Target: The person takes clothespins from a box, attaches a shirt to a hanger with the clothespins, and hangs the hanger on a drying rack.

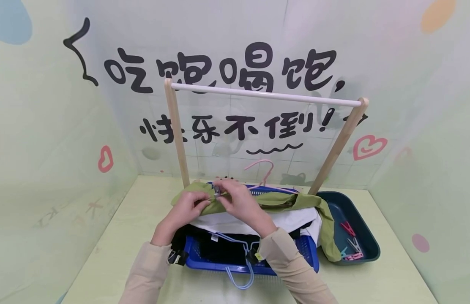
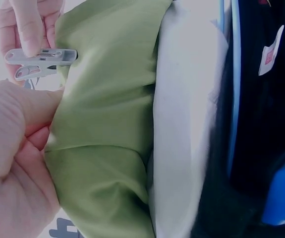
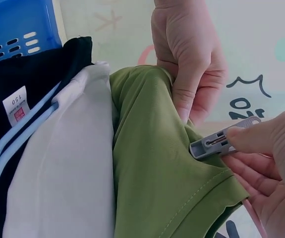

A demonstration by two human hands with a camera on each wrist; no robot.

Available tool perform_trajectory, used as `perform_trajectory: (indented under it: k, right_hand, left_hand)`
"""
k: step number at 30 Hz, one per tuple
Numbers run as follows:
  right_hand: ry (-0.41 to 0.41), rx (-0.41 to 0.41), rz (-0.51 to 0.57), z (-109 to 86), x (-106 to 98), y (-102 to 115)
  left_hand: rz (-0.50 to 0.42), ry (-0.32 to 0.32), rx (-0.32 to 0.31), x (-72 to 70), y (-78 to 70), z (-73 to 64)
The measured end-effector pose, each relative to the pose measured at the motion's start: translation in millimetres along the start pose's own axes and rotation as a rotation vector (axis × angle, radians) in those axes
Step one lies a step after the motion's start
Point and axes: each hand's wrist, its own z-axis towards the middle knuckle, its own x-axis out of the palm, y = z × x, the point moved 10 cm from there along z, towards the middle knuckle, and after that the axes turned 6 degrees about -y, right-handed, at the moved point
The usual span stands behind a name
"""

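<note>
A green garment (image 3: 152,134) with a zip lies over a white garment (image 3: 63,163) and a black one (image 2: 261,114). My left hand (image 1: 186,207) pinches the green garment's upper edge between thumb and fingers. Just beside it, my right hand (image 1: 240,204) holds a grey clothespin (image 3: 216,143) between thumb and fingers, its tip over that edge. The hook of a pink hanger (image 1: 263,160) rises behind the green cloth. At the front, a light blue hanger (image 1: 240,288) pokes out of the black garment. The clothes rest across a blue basket (image 1: 204,266).
Behind the basket stands a rack with wooden posts (image 1: 335,154) and a white bar (image 1: 265,95). At the right, a dark green tub (image 1: 373,242) holds several clothespins, one of them red (image 1: 348,228). A green sleeve or leg (image 1: 330,232) hangs over the tub's near side.
</note>
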Motion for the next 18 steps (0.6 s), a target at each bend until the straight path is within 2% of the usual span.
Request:
perform_trajectory:
  k: [8, 18]
  right_hand:
    - [-0.134, -0.055, 0.038, -7.2, -17.3, 5.0]
    - [-0.223, -0.041, 0.056, -24.3, -40.6, -0.5]
  left_hand:
    - [-0.009, -0.011, -0.017, -0.1, 4.7, -1.0]
    - [-0.038, -0.001, -0.060, 2.2, 9.8, -1.5]
